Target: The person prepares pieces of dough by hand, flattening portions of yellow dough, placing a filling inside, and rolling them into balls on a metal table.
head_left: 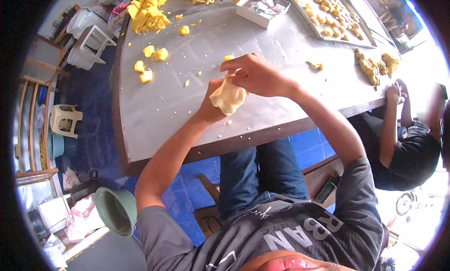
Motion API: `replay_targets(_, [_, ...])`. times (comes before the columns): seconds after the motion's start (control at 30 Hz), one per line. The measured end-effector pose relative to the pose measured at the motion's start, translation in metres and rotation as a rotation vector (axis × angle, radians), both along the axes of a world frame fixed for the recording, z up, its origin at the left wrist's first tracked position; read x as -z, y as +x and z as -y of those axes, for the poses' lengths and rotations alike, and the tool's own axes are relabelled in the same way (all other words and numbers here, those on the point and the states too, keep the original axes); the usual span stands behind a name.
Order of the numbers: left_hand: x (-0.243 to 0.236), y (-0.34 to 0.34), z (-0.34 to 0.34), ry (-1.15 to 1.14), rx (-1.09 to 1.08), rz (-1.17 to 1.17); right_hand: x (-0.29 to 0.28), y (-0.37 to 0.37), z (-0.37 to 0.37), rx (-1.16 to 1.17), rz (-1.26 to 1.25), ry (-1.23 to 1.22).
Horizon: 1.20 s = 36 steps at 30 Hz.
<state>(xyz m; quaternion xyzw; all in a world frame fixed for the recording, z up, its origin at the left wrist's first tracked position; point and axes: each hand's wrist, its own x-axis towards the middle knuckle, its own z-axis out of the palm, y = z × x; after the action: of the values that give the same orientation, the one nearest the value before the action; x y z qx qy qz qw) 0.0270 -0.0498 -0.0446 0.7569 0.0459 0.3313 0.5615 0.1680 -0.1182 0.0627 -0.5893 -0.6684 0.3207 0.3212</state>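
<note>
Through the head camera, from far off, I look down on a person seated at a broad metal-topped table [159, 111] with a dark edge. In front of the body, just above the near part of the top, the left hand [214, 88] is loosely curled and has hold of a thin, pale piece of dough [227, 100], which droops over it toward the wrist. I judge the hand sits beneath so that the soft piece is borne up rather than left to sag; most of its fingers are hidden from me.

The right hand [258, 74] comes in from the other side, half closed, fingers bent over the upper end of the dough. I cannot tell whether it grips anything. A yellow bit [228, 58] shows by its fingertips, but I cannot make out if they touch it.

Left of the hands, four yellow lumps [161, 54] lie close together, probably there for easy reach. Farther away is a large yellow mound [147, 18], seemingly kept back to leave working room. A white box [253, 17] of papery pieces stands at the far side. To its right, a tray [347, 42] bears small tan pieces, its rim likely keeping them together. Nearer lies a tan dough mass [368, 67], close to a co-worker's hands [395, 92] at the table's edge.
</note>
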Motion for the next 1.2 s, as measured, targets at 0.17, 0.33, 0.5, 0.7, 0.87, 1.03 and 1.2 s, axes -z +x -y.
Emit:
replay_targets(0.17, [0.026,-0.012,-0.012,-0.022,0.044,-0.071,0.003,-0.006,-0.008,0.041,0.226,0.058])
replay_targets(0.33, [0.017,-0.007,-0.011,-0.321,0.223,0.021,-0.007,0.019,-0.026,-0.178,0.137,-0.068])
replay_targets(0.5, [0.015,0.000,-0.019,0.462,-0.207,-0.125,0.068,0.048,-0.067,0.110,0.326,0.058])
replay_targets(0.7, [-0.002,-0.004,-0.026,0.730,-0.407,-0.130,0.087,0.040,-0.048,0.177,0.393,0.114])
replay_targets(0.87, [0.009,-0.010,-0.024,-0.033,-0.285,-0.090,0.047,-0.001,-0.008,0.130,-0.062,0.354])
replay_targets(1.03, [0.020,-0.008,-0.018,-0.214,-0.197,0.021,0.068,-0.030,0.005,0.154,0.318,0.449])
replay_targets(1.2, [0.005,-0.011,-0.016,0.048,-0.217,-0.062,0.067,-0.025,0.000,0.256,-0.065,0.367])
